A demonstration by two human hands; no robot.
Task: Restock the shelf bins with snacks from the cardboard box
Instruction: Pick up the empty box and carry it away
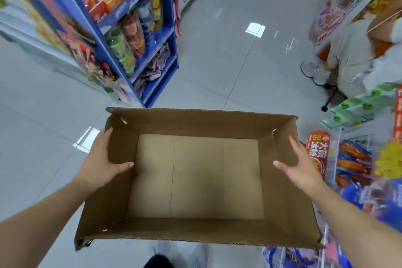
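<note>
I have the cardboard box [196,177] up in front of me, open top toward my face, and nothing lies on its bare floor, so as far as I can judge the restocking from it is done and what remains is getting rid of the box. My left hand [102,159] grips the box's left wall, thumb hooked over the rim onto the inside face and the other fingers flat on the outside. My right hand [299,166] has its fingers spread and straight at the box's right wall, thumb pointing inward over the rim; I cannot tell whether the palm is truly pressing the cardboard or only hovering at it.

That is the first risk. If the right hand is not bearing on the wall, the box hangs from one pinched side and could swing or twist out of my left thumb. The walls look thin and the flaps are already bent, so a hard squeeze might buckle a side instead of holding it.

To the right of the box, the wire bins [356,159] of bright snack packets sit just beside its wall; a turn that way could knock packets loose. Beyond the box's far right corner a seated person [352,50] is near, and beyond its far left corner stands a blue snack rack [139,35]; swinging the box blind could clip either.
</note>
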